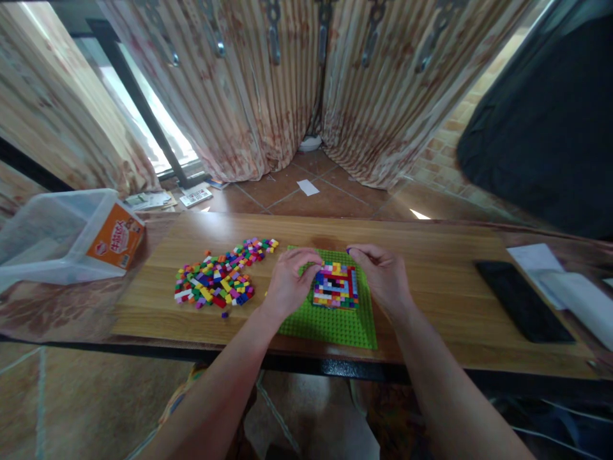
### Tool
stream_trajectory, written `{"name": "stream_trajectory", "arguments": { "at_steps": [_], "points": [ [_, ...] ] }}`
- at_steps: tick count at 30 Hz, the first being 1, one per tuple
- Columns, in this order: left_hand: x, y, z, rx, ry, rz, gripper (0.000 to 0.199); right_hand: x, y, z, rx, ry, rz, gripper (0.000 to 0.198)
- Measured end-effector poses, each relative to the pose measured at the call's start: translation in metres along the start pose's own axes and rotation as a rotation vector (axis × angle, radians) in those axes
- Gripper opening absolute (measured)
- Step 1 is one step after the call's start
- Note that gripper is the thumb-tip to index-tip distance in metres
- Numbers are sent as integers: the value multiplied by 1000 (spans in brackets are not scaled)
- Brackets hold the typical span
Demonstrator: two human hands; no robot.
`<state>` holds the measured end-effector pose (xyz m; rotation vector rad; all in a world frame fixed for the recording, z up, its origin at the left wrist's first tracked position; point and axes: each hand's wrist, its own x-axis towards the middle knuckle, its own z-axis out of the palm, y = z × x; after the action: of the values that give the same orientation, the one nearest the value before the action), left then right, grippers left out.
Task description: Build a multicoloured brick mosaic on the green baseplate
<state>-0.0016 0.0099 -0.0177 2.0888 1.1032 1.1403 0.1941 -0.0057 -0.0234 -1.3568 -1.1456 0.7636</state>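
Note:
A green studded baseplate point(330, 329) lies on the wooden table, bearing a block-shaped build of multicoloured toy bricks point(335, 287). My left hand point(292, 278) is at the build's upper left corner, thumb and forefinger closed there; whether a brick is between them is hidden. Above the build's upper right, my right hand point(383, 271) pinches a small dark purple brick point(349, 250) between thumb and forefinger. To the left spreads a pile of loose bricks point(215, 281) in many colours, with one dark purple brick point(225, 315) apart in front of it.
A clear plastic bin point(52, 255) with an orange label stands at the table's left end. At the right lie a black flat device point(522, 300) and white papers point(539, 259). Striped curtains point(249, 96) hang behind the wooden table point(440, 275).

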Motion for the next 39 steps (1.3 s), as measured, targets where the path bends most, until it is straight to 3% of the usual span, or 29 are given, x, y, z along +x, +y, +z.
{"name": "stream_trajectory", "arguments": {
  "at_steps": [14,22,27,39],
  "points": [
    [4,-11,15,-274,27,-212,5,-2,-3,1,6,-16,-5,17],
    [7,-16,16,-445,-45,-440,25,-5,-3,6,-27,-59,15,16],
    [11,-10,14,-569,-114,-544,22,-7,-3,9,-57,-97,-4,18],
    [16,-6,15,-634,-102,-611,13,-10,2,12,-97,-138,-19,19]
  ]
}}
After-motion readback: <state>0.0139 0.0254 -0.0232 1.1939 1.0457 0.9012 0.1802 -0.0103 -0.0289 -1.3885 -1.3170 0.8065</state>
